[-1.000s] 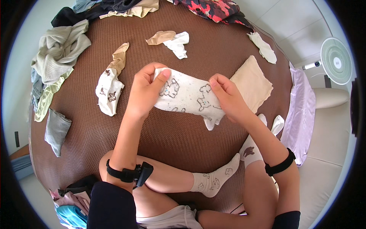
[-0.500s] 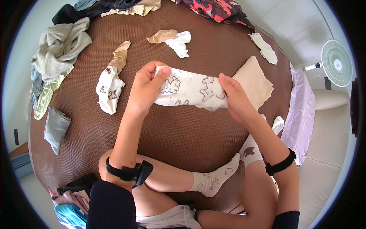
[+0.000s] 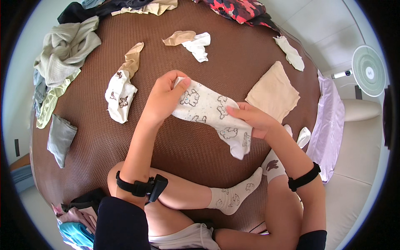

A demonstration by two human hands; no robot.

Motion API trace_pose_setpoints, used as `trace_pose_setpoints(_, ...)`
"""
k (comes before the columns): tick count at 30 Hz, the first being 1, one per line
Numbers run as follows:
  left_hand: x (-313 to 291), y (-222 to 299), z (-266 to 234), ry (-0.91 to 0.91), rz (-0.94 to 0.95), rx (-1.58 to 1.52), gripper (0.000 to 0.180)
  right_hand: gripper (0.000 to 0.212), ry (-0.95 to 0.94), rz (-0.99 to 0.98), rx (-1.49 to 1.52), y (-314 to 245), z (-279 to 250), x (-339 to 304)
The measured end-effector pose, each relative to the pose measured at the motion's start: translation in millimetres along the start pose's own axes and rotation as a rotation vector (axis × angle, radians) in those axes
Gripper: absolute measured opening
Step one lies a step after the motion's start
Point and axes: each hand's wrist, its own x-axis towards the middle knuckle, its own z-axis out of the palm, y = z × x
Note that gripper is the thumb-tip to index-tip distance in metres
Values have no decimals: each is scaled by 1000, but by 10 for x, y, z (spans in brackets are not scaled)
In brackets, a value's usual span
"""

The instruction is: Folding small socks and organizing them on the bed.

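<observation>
A white sock with dark animal outlines [image 3: 208, 106] is stretched between my two hands above the brown woven mat. My left hand [image 3: 166, 95] pinches the sock's left end, thumb on top. Farther along, near its heel, my right hand [image 3: 253, 118] grips the same sock. Its toe part hangs down below my right fingers, toward me. Beyond my left hand lies a white sock with brown bear prints [image 3: 121, 98], with a tan part at its far end. A folded beige cloth [image 3: 275, 89] lies just beyond my right hand.
On the brown mat [image 3: 196, 143] are a tan-and-white sock [image 3: 198, 45] and a cream sock [image 3: 289, 53] farther off. Clothes pile up at left, including a grey knit garment [image 3: 66, 48] and a grey folded cloth [image 3: 61, 140]. A white fan [image 3: 368, 71] stands at right.
My right hand has moved down and slightly left along the sock. The sock now slants down to the right, and its toe part hangs loose in view.
</observation>
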Motion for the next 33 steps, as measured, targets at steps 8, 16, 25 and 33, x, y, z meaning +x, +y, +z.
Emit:
trace_pose_setpoints(8, -59, -335, 55, 11, -59, 923, 18, 26, 364, -31, -290, 694, -402, 368)
trace_pose_setpoints(16, -7, -473, -62, 71, 23, 1082, 14, 38, 494, -17, -435, 645, -83, 313)
trace_pose_setpoints(25, -79, -448, -33, 115, -58, 1130, 13, 35, 406, 15, -441, 687, -149, 274)
trace_pose_setpoints(33, -84, -267, -62, 59, -174, 1256, 18, 36, 577, -20, -615, 709, -219, 270)
